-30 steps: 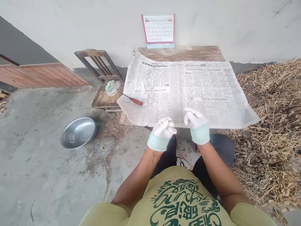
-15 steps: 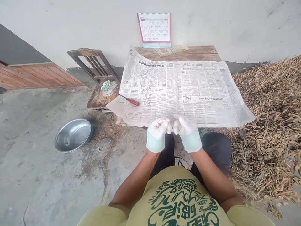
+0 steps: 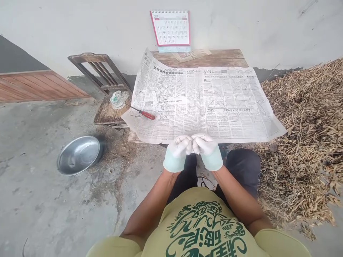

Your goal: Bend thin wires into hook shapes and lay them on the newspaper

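Observation:
Both hands wear white gloves with pale green cuffs, close together at the near edge of the newspaper (image 3: pixel 187 125). My left hand (image 3: pixel 178 148) is closed in a pinch on a thin wire, mostly hidden by the fingers. Facing it, my right hand (image 3: pixel 205 147) pinches at the same spot, its fingertips nearly touching the left ones. Several thin wire rings (image 3: pixel 163 87) lie on the paper's left half. Bent wire pieces with angular outlines (image 3: pixel 215 101) are spread over the right half. A screwdriver (image 3: pixel 147 115) with a red handle rests near the left edge.
The newspaper covers most of a wooden table (image 3: pixel 227 59); a desk calendar (image 3: pixel 171 30) stands at its back. Left are a wooden chair (image 3: pixel 107 110) holding a crumpled plastic bag (image 3: pixel 118 100) and a metal basin (image 3: pixel 79 155) on the floor. Dried stalks (image 3: pixel 308 150) are heaped right.
My hands have come closer together, and the right fingers have closed in toward the left fingertips. The wire curve seen over my left hand is now mostly hidden. The view has shifted slightly.

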Demonstrator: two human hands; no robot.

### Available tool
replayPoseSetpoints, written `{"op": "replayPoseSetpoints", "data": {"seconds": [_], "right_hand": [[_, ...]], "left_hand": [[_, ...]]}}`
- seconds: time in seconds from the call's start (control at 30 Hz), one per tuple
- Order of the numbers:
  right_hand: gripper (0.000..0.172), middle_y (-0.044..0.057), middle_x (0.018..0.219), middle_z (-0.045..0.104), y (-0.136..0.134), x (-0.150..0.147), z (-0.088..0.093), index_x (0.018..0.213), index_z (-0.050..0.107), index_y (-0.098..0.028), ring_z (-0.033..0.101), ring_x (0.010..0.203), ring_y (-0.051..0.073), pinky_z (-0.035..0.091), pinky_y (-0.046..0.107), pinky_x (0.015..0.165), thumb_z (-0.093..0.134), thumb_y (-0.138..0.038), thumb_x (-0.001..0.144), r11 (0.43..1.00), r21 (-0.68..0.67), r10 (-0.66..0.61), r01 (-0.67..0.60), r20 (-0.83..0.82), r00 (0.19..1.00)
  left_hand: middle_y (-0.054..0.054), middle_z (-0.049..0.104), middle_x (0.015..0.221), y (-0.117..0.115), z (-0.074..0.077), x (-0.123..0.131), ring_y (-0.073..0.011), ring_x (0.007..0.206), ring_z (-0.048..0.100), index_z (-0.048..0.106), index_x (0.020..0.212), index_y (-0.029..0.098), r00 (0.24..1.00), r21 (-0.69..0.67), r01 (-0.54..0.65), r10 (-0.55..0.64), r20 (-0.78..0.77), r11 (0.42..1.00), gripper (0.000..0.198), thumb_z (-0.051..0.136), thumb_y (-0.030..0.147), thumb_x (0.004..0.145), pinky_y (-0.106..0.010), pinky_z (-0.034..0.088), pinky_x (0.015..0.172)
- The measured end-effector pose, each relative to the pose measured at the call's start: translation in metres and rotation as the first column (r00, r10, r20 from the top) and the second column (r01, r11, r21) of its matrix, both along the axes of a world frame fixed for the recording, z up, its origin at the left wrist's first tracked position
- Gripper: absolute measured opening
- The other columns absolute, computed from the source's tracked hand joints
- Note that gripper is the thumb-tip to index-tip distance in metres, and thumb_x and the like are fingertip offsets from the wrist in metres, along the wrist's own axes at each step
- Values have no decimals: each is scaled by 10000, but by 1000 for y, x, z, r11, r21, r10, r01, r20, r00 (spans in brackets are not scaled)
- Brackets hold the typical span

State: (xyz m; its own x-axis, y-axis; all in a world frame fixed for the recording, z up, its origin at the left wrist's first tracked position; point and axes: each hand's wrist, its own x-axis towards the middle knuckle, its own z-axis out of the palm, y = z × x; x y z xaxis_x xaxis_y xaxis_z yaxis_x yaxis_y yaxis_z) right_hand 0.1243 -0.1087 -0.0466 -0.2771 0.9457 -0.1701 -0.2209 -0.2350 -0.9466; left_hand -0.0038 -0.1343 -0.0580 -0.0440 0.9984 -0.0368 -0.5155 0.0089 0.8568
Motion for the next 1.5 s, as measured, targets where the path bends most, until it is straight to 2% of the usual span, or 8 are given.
{"op": "replayPoseSetpoints", "data": {"seconds": [0.2,0.43,0.7,0.83,0.97,1.13,1.3,1.5], "right_hand": [[126,-50,567,624,12,10,-10,846,766,-204,591,494,122,457,279,502,641,-213,828,976,102,206,-191,-161,965],[144,-2,660,729,15,19,-14,815,818,-207,674,572,141,471,273,502,686,-149,828,942,278,240,-188,-166,957],[211,-24,684,717,10,14,-8,835,812,-229,640,562,120,524,278,541,653,-94,801,966,216,168,-140,-117,979],[187,-27,657,701,11,18,-7,823,809,-225,629,575,118,540,278,566,659,-115,803,981,175,95,-82,-72,993],[184,-18,691,720,14,25,-8,863,818,-230,645,595,121,560,291,598,660,-140,831,972,210,114,-105,-31,993],[154,-20,694,725,12,23,-7,841,811,-229,667,618,129,579,292,618,680,-151,813,970,183,151,-161,65,986],[137,-15,652,721,10,20,2,756,787,-216,663,608,136,580,294,616,661,-168,783,963,112,223,-244,172,959],[136,-16,636,719,9,21,4,790,781,-215,660,595,139,567,290,613,650,-183,796,977,87,173,-193,199,965]], "left_hand": [[43,454,438,6,5,-8,-162,476,518,633,687,229,976,16,212,-212,54,977,383,810,553,787,-360,503,621],[71,429,430,-1,6,-9,-150,495,531,620,752,219,939,88,303,-314,143,949,322,762,487,861,-355,504,665],[-19,589,550,1,11,-9,-163,602,589,609,577,194,975,131,222,-216,-62,966,455,690,451,944,-356,517,722],[-7,701,698,-10,12,-16,-151,645,638,750,955,171,977,62,127,-114,-179,990,225,771,388,899,-342,550,759],[-39,794,967,-26,18,-25,-159,763,723,662,1349,195,963,6,51,-48,-265,999,548,828,332,845,-344,589,823],[-70,797,852,-30,26,-21,-170,729,730,775,1042,135,936,-111,-90,46,-349,990,228,727,322,921,-346,611,797],[-49,769,746,-23,31,-19,-156,674,706,758,819,155,911,-134,-38,-20,-411,990,149,661,233,899,-305,602,722],[-21,790,786,-23,37,-26,-147,683,721,771,934,180,863,-163,22,-101,-494,986,141,676,179,831,-304,609,755]]}}
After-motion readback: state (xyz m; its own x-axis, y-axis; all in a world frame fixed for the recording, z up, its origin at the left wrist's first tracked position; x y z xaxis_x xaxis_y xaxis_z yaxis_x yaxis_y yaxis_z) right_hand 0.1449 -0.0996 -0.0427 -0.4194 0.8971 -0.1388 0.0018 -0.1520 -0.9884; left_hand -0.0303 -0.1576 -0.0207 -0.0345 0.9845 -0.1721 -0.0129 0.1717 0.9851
